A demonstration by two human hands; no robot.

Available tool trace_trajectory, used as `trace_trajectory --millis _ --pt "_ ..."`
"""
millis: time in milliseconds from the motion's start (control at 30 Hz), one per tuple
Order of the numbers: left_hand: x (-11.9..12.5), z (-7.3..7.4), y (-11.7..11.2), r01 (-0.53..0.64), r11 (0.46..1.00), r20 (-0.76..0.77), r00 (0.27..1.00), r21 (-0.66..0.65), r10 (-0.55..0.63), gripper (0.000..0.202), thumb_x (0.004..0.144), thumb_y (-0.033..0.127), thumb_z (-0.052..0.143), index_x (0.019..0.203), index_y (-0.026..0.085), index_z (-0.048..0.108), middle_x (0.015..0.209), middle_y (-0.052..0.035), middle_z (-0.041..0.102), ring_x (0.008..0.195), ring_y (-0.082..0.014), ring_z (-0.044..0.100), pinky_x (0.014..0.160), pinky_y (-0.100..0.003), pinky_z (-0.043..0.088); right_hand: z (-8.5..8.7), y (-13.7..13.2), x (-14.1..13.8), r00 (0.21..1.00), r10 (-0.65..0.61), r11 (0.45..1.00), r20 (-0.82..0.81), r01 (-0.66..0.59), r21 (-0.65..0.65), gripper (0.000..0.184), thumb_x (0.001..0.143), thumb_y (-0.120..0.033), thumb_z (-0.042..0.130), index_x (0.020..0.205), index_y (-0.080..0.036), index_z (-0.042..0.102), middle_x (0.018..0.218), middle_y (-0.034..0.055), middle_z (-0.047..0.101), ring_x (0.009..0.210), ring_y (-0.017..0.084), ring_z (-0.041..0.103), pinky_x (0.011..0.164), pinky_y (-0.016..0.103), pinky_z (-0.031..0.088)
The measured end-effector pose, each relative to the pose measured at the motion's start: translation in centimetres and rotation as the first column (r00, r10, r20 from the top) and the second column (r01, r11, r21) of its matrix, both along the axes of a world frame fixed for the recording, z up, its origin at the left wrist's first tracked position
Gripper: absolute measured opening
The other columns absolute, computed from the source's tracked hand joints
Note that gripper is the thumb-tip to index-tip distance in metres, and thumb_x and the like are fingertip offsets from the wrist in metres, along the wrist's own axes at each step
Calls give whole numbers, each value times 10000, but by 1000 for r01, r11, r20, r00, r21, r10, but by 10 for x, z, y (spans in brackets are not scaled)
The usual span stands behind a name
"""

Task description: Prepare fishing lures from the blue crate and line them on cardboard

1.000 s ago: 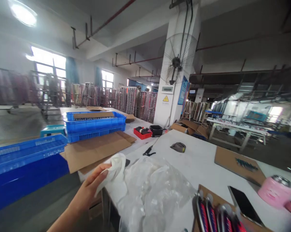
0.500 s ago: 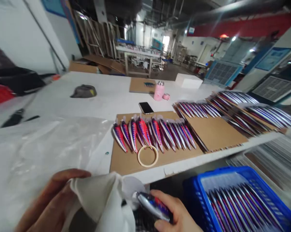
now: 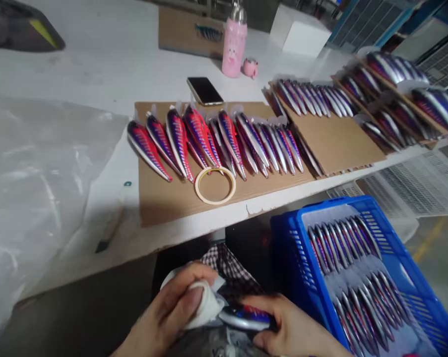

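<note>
My left hand [image 3: 171, 310] is closed round a bunched white cloth [image 3: 205, 307]. In my right hand [image 3: 288, 322] is a fishing lure [image 3: 246, 317] with a dark back, red and purple bands and a silver belly, lying nearly level. The cloth covers the lure's left end, which has a clear piece on it. Both hands are low, in front of the table edge and above my lap. Beyond them, a row of similar lures [image 3: 149, 151] lies on a cardboard sheet [image 3: 164, 206], with a roll of masking tape [image 3: 215, 201] at their tips.
A blue basket [image 3: 288, 253] with rows of lures stands low at the right. More lures on stacked cardboard [image 3: 339, 144] fill the table's right side. A phone [image 3: 205, 91], a pink bottle [image 3: 234, 47] and a white box [image 3: 300, 32] stand farther back; plastic sheeting [image 3: 41, 188] covers the left.
My view has tilted down and come nearer the table. The cloth is more tightly bunched and now wraps the lure's end. My left hand has moved right, closer to my right hand.
</note>
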State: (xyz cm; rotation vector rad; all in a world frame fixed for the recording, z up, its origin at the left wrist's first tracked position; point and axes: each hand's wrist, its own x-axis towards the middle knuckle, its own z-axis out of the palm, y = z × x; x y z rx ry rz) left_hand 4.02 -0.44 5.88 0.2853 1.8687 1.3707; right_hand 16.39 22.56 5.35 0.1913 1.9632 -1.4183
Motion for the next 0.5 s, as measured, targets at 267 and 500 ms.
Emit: trace_trajectory --millis 267,500 --pt "10 -20 -15 452 881 39 887 137 -461 256 716 235 654 968 277 640 1040 17 583 956 -185 537 837 -251 397 -19 1 6 981 180 973 -71 -188 -135 227 643 -52 516 822 -180 572 685 -74 443 607 69 390 556 129 319" --pt "8 -25 -8 360 895 103 933 -264 -345 191 798 284 491 950 239 598 866 17 644 841 -204 582 759 -288 404 -29 0 6 979 205 963 -9 -203 -177 213 642 -69 536 822 -184 555 678 -84 415 601 66 367 521 129 291"
